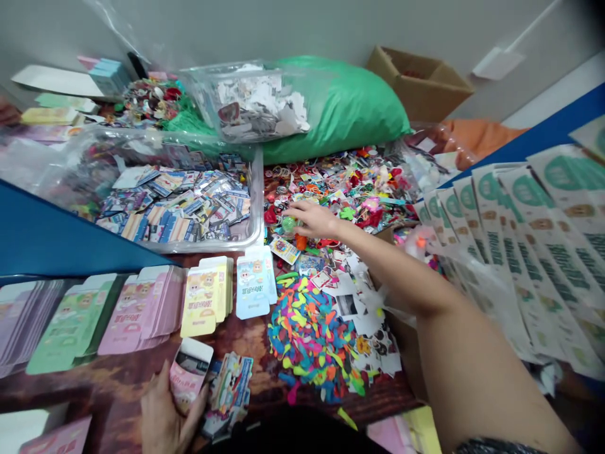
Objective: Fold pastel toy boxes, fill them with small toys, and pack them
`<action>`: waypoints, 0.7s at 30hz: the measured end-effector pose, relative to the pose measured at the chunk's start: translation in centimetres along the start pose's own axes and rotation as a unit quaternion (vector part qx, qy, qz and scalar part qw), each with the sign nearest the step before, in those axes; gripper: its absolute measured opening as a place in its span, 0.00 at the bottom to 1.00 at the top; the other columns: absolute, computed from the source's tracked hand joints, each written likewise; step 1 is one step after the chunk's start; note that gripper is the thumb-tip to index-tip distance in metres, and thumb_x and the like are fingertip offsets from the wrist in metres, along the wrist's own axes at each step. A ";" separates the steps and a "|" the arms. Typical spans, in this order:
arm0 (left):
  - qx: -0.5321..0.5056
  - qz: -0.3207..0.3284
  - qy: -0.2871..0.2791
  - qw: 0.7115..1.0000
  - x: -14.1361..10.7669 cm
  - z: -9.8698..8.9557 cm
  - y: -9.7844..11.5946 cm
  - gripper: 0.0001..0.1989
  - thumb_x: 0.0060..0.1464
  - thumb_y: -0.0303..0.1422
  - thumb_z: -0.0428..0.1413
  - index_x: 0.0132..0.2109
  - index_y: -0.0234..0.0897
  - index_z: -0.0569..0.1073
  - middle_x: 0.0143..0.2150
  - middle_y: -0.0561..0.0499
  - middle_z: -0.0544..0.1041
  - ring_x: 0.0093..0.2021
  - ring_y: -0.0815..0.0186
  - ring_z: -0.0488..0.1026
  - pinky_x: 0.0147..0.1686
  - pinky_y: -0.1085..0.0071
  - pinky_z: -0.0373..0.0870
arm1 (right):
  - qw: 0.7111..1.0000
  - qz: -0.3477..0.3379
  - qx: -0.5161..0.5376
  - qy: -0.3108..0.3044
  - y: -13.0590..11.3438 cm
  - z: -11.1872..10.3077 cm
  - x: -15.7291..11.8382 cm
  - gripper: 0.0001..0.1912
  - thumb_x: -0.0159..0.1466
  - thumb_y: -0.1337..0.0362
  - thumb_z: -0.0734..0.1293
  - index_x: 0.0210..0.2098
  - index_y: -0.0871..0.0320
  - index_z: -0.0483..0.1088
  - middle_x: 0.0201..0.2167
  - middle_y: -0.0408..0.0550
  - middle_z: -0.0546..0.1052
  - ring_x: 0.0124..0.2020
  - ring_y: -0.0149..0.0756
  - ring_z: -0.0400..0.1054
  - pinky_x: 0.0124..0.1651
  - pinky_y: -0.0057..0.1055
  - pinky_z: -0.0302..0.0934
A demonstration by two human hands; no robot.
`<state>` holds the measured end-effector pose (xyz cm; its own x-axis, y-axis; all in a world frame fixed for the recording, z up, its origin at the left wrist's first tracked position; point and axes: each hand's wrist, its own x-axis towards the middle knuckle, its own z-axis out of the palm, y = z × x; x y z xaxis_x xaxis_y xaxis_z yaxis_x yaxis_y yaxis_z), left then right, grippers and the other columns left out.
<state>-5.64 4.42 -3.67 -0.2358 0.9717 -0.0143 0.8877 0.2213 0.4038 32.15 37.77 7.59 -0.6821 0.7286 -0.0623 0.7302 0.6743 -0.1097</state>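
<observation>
My left hand (pixel 165 410) is wrapped round a small pink printed box (pixel 186 381) near the table's front edge. The box's top flap is up, and something dark shows inside its mouth. Just right of it lies a stack of glossy cards (pixel 231 384). My right hand (pixel 312 219) reaches far forward over a heap of mixed small trinkets (pixel 350 195). Its fingers are stretched out and apart, close to a green translucent ball (pixel 288 224); whether they touch it I cannot tell. A small printed card (pixel 285 250) lies just below that hand.
Flattened boxes in purple, green (pixel 70 321), pink (pixel 135 309), yellow (pixel 204 302) and blue (pixel 255 284) stand in a row. Behind them is a clear bin of card packs (pixel 258 214). Colourful balloons (pixel 312 334) lie mid-table. Hanging printed strips (pixel 501 233) flank the right arm.
</observation>
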 end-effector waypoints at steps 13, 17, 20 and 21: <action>-0.023 0.087 0.039 0.995 -0.8 0.1 -0.3 0.46 0.52 0.54 0.50 0.65 0.19 0.53 0.52 0.29 0.70 0.50 0.45 0.69 0.49 0.54 0.68 | 0.998 0.059 0.015 -0.016 -12.3 9.1 -10.9 0.20 0.70 0.60 0.55 0.60 0.48 0.65 0.61 0.50 0.67 0.58 0.44 0.63 0.58 0.43 0.61; -0.035 0.127 0.063 0.989 -0.9 0.3 -0.5 0.46 0.54 0.53 0.50 0.67 0.21 0.51 0.53 0.30 0.69 0.51 0.46 0.68 0.50 0.54 0.67 | 0.994 0.098 0.005 0.047 -13.3 11.0 -12.4 0.19 0.68 0.62 0.60 0.58 0.51 0.68 0.63 0.57 0.63 0.59 0.48 0.61 0.56 0.47 0.62; -0.040 0.151 0.078 0.985 -0.9 0.4 -0.6 0.45 0.55 0.53 0.51 0.67 0.23 0.50 0.52 0.31 0.69 0.50 0.47 0.68 0.50 0.54 0.67 | 0.991 0.091 0.013 0.098 -13.7 12.5 -13.2 0.18 0.67 0.65 0.62 0.56 0.54 0.70 0.60 0.59 0.66 0.57 0.47 0.63 0.56 0.47 0.62; -0.041 0.155 0.082 0.984 -0.9 0.5 -0.6 0.45 0.55 0.53 0.51 0.67 0.23 0.50 0.52 0.31 0.69 0.50 0.47 0.68 0.50 0.54 0.67 | 0.990 0.083 0.016 0.113 -13.8 13.0 -13.4 0.18 0.66 0.66 0.62 0.55 0.54 0.70 0.60 0.59 0.66 0.57 0.46 0.63 0.56 0.46 0.61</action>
<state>-5.79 3.47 -4.32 -0.0256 0.9634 0.2668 0.8941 -0.0973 0.4371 30.72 17.09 -2.90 -0.5245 0.8397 0.1405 0.8273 0.5417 -0.1489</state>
